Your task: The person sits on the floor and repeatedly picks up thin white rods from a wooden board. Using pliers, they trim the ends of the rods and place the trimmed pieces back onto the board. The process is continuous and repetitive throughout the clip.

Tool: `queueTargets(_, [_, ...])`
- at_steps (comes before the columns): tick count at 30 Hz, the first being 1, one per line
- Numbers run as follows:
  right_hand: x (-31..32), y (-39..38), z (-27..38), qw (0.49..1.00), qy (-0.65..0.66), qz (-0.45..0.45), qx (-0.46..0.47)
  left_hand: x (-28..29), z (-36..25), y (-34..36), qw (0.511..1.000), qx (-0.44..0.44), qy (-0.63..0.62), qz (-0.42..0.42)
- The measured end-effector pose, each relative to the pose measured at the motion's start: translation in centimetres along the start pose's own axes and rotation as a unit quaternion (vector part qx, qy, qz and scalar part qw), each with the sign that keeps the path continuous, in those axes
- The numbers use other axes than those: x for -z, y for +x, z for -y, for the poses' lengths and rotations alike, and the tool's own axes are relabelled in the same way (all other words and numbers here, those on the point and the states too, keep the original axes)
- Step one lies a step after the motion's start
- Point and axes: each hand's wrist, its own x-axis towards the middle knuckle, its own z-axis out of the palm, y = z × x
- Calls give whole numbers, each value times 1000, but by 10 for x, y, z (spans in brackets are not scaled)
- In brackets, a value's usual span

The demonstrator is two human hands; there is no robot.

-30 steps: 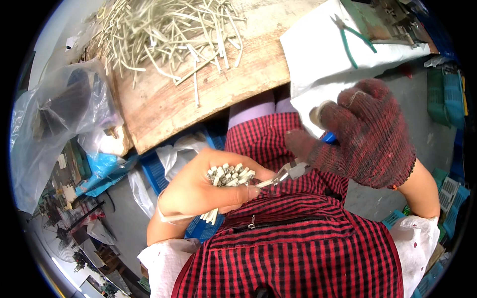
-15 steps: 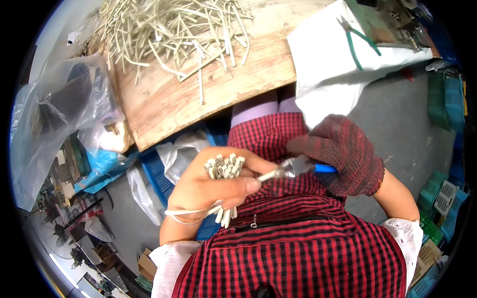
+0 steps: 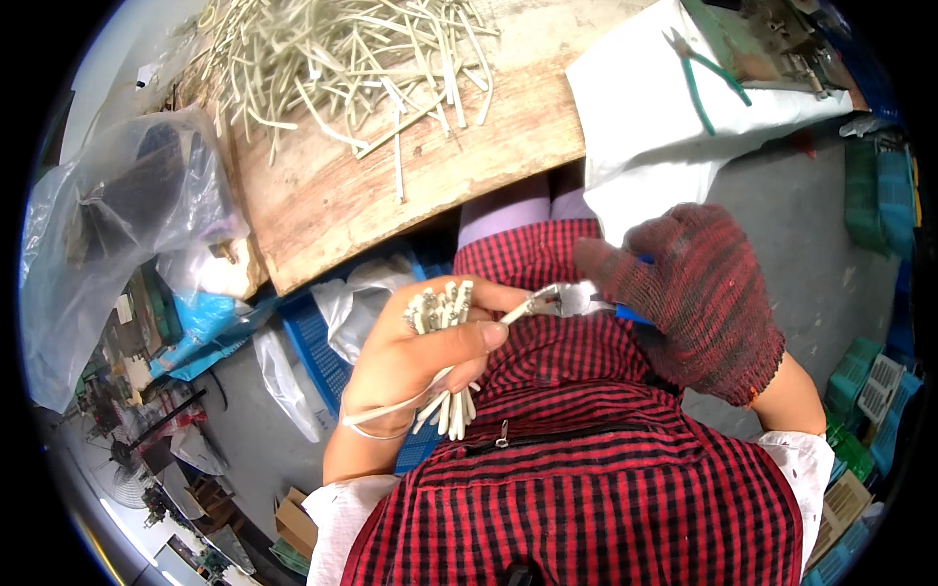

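Note:
My bare left hand (image 3: 401,352) is closed around a bundle of cream-white sleeved wires (image 3: 440,305), their ends showing above the fingers and below the palm. Between its thumb and forefinger, a single sleeved wire (image 3: 518,312) points out toward the right. The metal jaws of blue-handled pliers (image 3: 581,299) meet this wire's tip; whether they are clamped on it is too small to tell. My right hand (image 3: 699,303), in a dark red and black knitted glove, is wrapped around the pliers' handles, hiding most of them. A pale band loops around my left wrist.
Ahead, a wooden table (image 3: 489,156) carries a loose heap of similar sleeved wires (image 3: 332,78). Green-handled pliers (image 3: 696,83) lie on white sheeting (image 3: 625,107) at the far right. A blue crate (image 3: 318,352) stands below the table, with clear plastic bags (image 3: 137,215) at left.
The right glove has turned slightly and shifted a little rightward, the pliers' jaws now showing more sharply at the wire's tip. The left hand and its bundle have tilted slightly.

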Motion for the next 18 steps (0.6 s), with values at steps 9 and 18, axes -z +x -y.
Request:
queueTargets(9, [2, -8, -2, 999, -30, 37, -24, -6, -7, -3, 1000, -12, 18, -2])
queueTargets(18, [-7, 1, -14, 989, 148, -18, 9, -2, -7, -2, 999, -21, 8, 29])
